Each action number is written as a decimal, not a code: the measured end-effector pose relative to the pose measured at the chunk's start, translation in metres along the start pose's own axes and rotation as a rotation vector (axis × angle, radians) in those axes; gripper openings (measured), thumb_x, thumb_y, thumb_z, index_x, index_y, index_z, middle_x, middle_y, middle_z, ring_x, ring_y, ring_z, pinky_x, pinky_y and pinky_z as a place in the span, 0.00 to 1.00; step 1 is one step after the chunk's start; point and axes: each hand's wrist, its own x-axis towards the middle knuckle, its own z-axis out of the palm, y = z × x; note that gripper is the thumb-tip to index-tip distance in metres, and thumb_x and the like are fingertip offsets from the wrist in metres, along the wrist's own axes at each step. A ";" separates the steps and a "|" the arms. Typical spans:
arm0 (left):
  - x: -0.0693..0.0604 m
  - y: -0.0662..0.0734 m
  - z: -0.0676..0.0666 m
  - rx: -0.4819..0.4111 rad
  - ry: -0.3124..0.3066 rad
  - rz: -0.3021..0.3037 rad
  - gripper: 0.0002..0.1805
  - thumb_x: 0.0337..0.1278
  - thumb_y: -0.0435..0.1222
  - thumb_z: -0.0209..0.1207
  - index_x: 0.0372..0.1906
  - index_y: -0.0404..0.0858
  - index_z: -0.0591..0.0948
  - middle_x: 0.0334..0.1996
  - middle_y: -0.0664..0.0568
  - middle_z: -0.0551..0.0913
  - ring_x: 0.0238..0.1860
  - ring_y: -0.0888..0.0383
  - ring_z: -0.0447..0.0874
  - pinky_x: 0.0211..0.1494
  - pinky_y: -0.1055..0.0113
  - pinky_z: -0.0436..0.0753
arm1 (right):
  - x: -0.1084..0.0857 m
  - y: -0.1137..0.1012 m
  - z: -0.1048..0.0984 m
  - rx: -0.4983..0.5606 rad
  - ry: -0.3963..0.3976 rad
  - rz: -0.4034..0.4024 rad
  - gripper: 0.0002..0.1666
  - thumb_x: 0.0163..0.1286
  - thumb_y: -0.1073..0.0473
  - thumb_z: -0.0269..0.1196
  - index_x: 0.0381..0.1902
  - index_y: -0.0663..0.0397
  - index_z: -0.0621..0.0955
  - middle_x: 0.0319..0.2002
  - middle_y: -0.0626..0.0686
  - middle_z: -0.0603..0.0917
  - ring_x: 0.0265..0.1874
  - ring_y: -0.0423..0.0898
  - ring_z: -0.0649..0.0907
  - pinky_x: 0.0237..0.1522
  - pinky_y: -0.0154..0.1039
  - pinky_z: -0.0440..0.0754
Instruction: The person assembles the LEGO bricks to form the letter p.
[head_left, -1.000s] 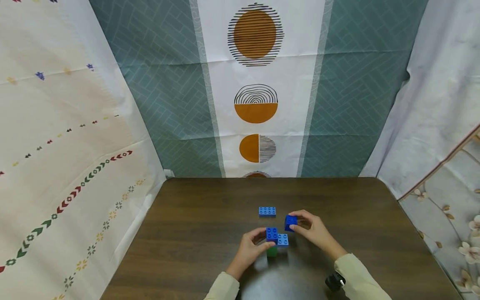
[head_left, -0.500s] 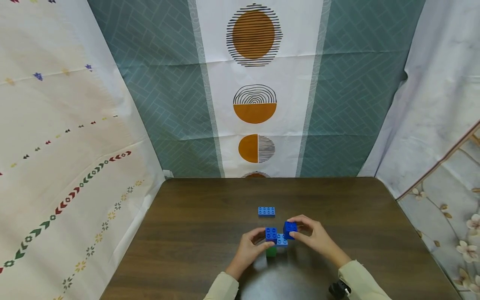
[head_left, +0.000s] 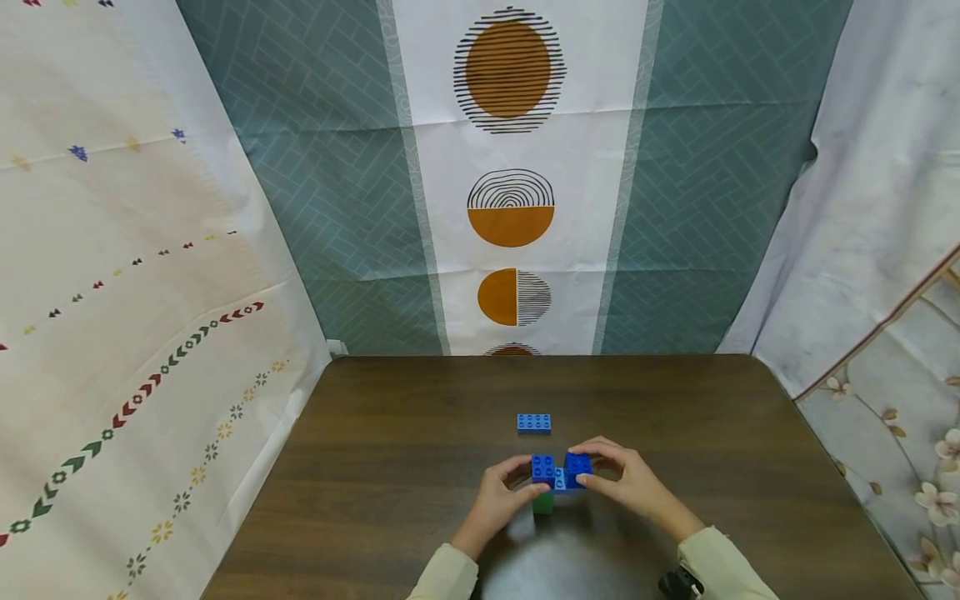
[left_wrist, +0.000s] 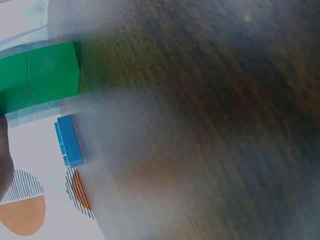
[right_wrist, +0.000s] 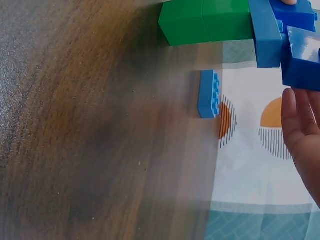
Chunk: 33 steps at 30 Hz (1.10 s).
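Your left hand [head_left: 497,497] pinches one block [head_left: 542,468] above the green tower [head_left: 543,504], your right hand [head_left: 632,483] another block [head_left: 577,469]. Likely light, stiff; grip sides.

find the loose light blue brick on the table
In the head view, the loose light blue brick lies on the table, just right of centre, beyond the brick stack between left hand and right hand.

Above the green bricks [right_wrist: 205,21], the light blue brick [right_wrist: 267,37] is partly hidden by two dark blue bricks [head_left: 543,469]; seating of the right one is indeterminable. Right of the green bricks, the right hand [right_wrist: 306,142] is cropped in the right-wrist view.
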 end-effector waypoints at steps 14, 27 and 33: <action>0.000 -0.002 0.001 -0.025 -0.007 0.018 0.19 0.56 0.32 0.67 0.52 0.31 0.81 0.47 0.39 0.83 0.51 0.42 0.81 0.57 0.49 0.77 | -0.004 0.031 0.000 -0.014 0.000 -0.007 0.18 0.64 0.63 0.67 0.52 0.58 0.82 0.46 0.51 0.82 0.42 0.45 0.81 0.45 0.40 0.83; -0.003 0.017 0.002 -0.041 0.003 -0.032 0.18 0.55 0.30 0.67 0.51 0.30 0.81 0.47 0.36 0.82 0.51 0.38 0.79 0.58 0.46 0.74 | -0.001 0.025 -0.003 -0.048 -0.039 0.064 0.18 0.64 0.65 0.67 0.53 0.59 0.81 0.47 0.55 0.82 0.41 0.48 0.81 0.44 0.45 0.83; -0.007 0.033 0.001 -0.034 0.005 -0.032 0.17 0.55 0.31 0.67 0.50 0.30 0.81 0.46 0.38 0.83 0.51 0.39 0.80 0.57 0.48 0.76 | 0.002 0.002 -0.001 -0.035 -0.049 0.051 0.18 0.63 0.68 0.67 0.51 0.65 0.81 0.45 0.60 0.81 0.39 0.54 0.81 0.43 0.48 0.83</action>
